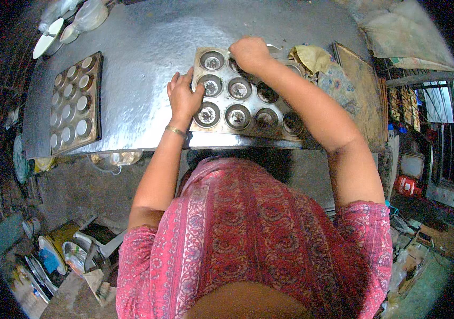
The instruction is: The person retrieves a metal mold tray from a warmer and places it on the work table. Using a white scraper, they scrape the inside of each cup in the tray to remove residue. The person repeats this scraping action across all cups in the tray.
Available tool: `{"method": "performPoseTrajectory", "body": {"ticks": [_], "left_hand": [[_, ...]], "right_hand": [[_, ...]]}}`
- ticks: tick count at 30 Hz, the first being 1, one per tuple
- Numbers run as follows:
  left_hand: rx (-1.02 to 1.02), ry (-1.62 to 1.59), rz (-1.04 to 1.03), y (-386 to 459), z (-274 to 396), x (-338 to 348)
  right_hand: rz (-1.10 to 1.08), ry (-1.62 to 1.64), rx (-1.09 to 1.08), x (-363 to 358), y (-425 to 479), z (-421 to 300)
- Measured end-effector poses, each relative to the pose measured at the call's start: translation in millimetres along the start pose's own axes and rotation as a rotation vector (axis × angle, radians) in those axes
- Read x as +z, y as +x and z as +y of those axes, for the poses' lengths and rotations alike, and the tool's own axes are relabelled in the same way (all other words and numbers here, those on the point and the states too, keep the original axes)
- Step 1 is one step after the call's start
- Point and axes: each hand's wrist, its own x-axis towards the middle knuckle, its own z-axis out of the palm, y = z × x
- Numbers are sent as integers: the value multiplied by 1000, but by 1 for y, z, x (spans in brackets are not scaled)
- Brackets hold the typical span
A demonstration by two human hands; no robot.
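Observation:
In front of me on the metal-topped table lies a worn muffin tin (227, 101) with round cups, their bottoms marked with dark residue. My left hand (185, 95) holds its left edge, thumb over the rim and fingers along the outside. Curled into a fist, my right hand (249, 55) is at the far row of cups, partly covering one. What its fingers may hold is hidden, and my right forearm covers part of the tin's right side. A small white object (275, 47) shows just beyond the right hand.
A second muffin tin (71, 104), its cups with pale bottoms, lies at the left. To the right are a crumpled yellowish cloth (310, 58), a patterned cloth (336, 85) and a brown board (364, 95). A white plate (48, 38) and plastic bags (91, 15) sit far left.

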Motion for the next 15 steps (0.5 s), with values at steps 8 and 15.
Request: {"method": "performPoseTrajectory", "body": {"ticks": [8, 15], "left_hand": [[-2, 22, -11, 1, -4, 2], [-10, 4, -6, -2, -4, 0]], "right_hand": [[-143, -83, -175, -10, 6, 5], [-204, -97, -185, -20, 5, -3]]}}
